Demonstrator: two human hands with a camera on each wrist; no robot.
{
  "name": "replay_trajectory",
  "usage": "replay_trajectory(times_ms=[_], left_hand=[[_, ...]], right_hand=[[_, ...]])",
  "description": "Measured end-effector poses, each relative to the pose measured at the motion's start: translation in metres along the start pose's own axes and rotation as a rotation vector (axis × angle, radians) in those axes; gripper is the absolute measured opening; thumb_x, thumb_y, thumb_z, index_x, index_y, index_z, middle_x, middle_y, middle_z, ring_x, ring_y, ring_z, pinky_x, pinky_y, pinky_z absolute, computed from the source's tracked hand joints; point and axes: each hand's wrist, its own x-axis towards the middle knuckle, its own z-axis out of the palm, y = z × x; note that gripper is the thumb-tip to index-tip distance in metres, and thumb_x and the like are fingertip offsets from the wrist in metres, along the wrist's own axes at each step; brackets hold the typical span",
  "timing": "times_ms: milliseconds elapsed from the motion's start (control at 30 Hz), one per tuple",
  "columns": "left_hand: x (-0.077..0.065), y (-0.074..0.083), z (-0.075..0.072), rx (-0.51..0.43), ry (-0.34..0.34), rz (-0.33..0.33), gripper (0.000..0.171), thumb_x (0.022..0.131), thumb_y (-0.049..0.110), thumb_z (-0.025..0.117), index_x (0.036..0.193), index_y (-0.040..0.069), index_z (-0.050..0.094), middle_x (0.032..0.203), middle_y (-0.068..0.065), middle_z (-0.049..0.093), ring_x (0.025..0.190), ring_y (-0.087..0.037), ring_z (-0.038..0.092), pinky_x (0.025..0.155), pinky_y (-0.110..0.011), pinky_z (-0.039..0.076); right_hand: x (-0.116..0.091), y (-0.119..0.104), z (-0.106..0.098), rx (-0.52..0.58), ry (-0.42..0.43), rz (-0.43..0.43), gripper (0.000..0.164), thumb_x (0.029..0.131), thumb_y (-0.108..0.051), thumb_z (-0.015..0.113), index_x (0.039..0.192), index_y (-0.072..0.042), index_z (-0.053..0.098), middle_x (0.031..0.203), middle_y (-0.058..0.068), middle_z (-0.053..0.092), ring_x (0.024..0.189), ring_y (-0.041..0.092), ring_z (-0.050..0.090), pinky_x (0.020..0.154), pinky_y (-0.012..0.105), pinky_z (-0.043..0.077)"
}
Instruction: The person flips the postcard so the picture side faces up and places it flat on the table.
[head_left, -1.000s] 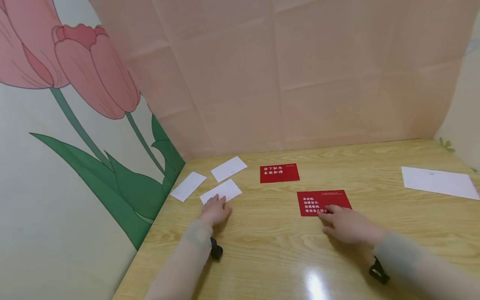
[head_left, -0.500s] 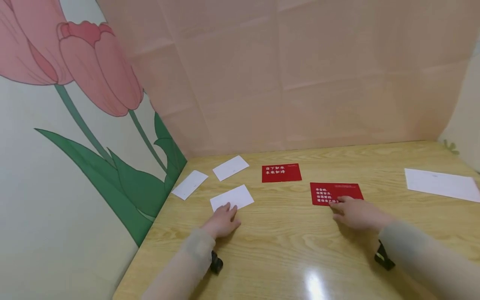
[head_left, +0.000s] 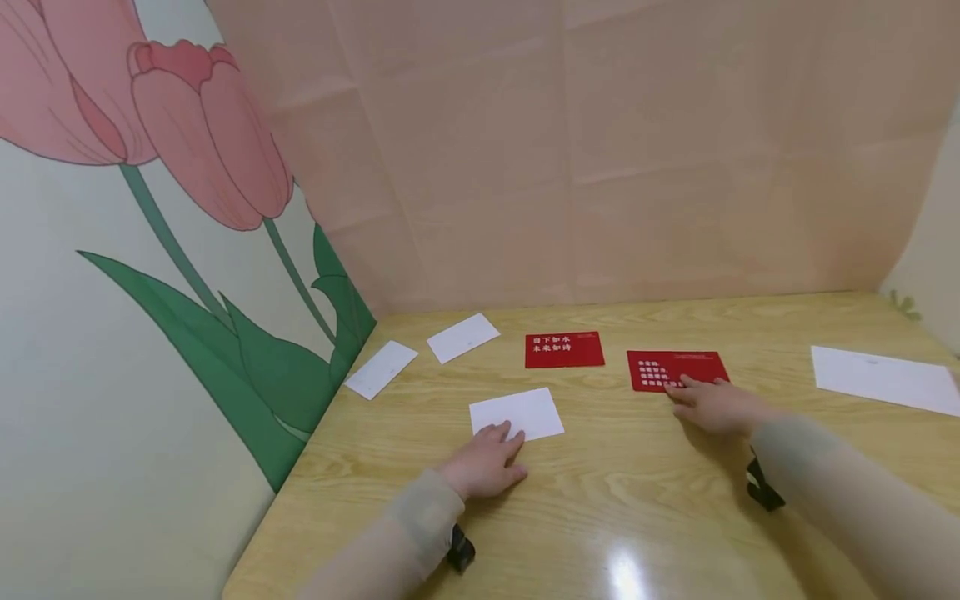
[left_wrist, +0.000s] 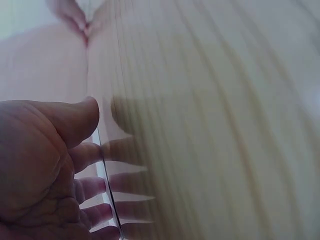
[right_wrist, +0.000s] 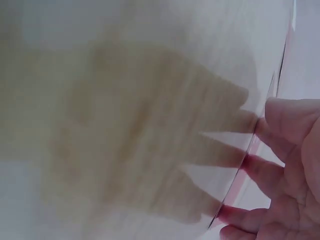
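Touches white card (head_left: 517, 410), in front of middle red card (head_left: 564, 350), with left hand (head_left: 483, 461), fingers extended; touches other red card (head_left: 671, 367), to its right, with right hand (head_left: 718, 407), likewise. Probably light, thin, slidable; best pinched by edges.

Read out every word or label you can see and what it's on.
"…下如水 未来如诗": left red card; first character unclear.
"亲爱的, 你要努力, 你想要的, 要你自己…": right red card; line end unclear at the right grip.
Fine print on both: too small.
Faint marks on the far-left white card, back white card and far-right white card: unreadable.
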Motion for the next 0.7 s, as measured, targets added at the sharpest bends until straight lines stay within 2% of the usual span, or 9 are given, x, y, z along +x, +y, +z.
replay_trajectory(times_ms=[167,400,700], left_hand=[[0.006,0.018,0.003,0.030,-0.023,0.039,0.060,0.097,0.045,0.051,0.149,0.020,0.037,0.157,-0.007,0.025,0.143,-0.027,0.022,0.114,-0.039,0.021],[0.013,0.041,0.009,0.077,-0.048,0.114,0.059,0.097,0.047,0.049,0.150,0.023,0.035,0.157,-0.003,0.025,0.144,-0.024,0.022,0.115,-0.035,0.020],[0.013,0.060,0.018,0.143,-0.042,0.213,0.059,0.097,0.050,0.047,0.150,0.027,0.035,0.156,0.000,0.026,0.142,-0.022,0.025,0.114,-0.032,0.021]], right_hand=[[0.013,0.006,-0.004,0.016,-0.019,0.010,0.063,0.096,-0.041,0.053,0.144,-0.003,0.040,0.148,0.035,0.023,0.128,0.065,0.015,0.099,0.075,0.014],[0.033,0.014,-0.007,0.047,-0.035,0.073,0.064,0.096,-0.044,0.051,0.147,-0.008,0.038,0.151,0.031,0.021,0.130,0.063,0.012,0.098,0.076,0.012],[0.038,0.019,-0.015,0.048,-0.045,0.090,0.064,0.097,-0.044,0.049,0.147,-0.007,0.036,0.151,0.031,0.020,0.130,0.063,0.013,0.099,0.075,0.014]])
